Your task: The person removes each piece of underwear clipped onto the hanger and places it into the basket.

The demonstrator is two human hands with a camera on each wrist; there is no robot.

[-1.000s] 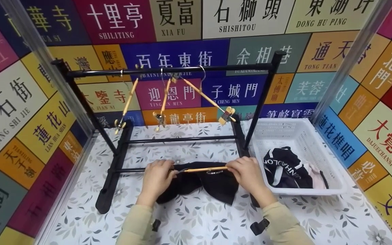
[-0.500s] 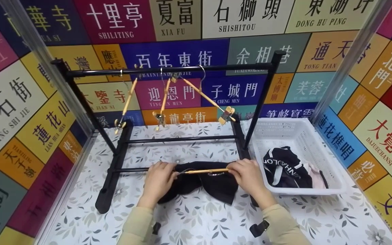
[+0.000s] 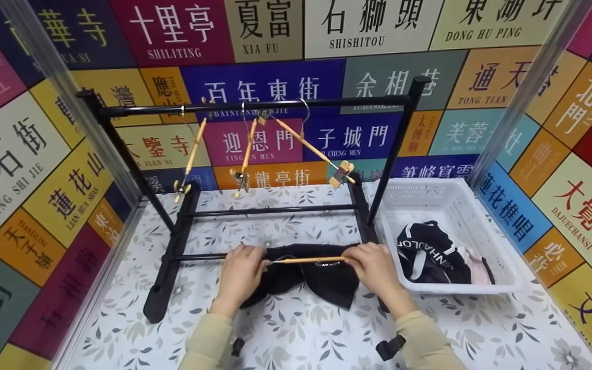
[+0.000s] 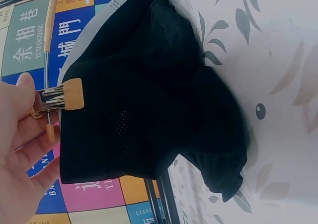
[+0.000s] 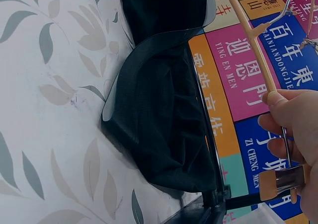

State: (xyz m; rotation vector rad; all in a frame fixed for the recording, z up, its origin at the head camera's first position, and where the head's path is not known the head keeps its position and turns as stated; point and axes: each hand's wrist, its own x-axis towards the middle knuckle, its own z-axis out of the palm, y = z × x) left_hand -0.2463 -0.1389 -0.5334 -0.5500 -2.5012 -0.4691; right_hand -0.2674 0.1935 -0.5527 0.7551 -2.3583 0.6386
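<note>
A clip hanger with a wooden bar (image 3: 316, 259) is held level by both hands, above a small black garment (image 3: 329, 285) that looks like shorts. At its left end, my left hand (image 3: 242, 275) pinches the hanger's metal clip between thumb and fingers. That clip's wooden pad (image 4: 74, 94) lies over the garment's edge in the left wrist view. My right hand (image 3: 375, 267) grips the bar's other end, thumb on the wood. The right clip (image 5: 282, 180) stands apart from the cloth in the right wrist view. The garment sags down onto the patterned tabletop.
A black rack (image 3: 255, 108) stands around the work, with several clip hangers on its top rail, one a bare hanger (image 3: 309, 141) at right. To the right is a white basket (image 3: 506, 257) with black and pink clothes (image 3: 437, 254). Printed panels enclose the table.
My left hand has shifted slightly to the right, and the hanger bar sits a little lower. The right hand stays almost in place.
</note>
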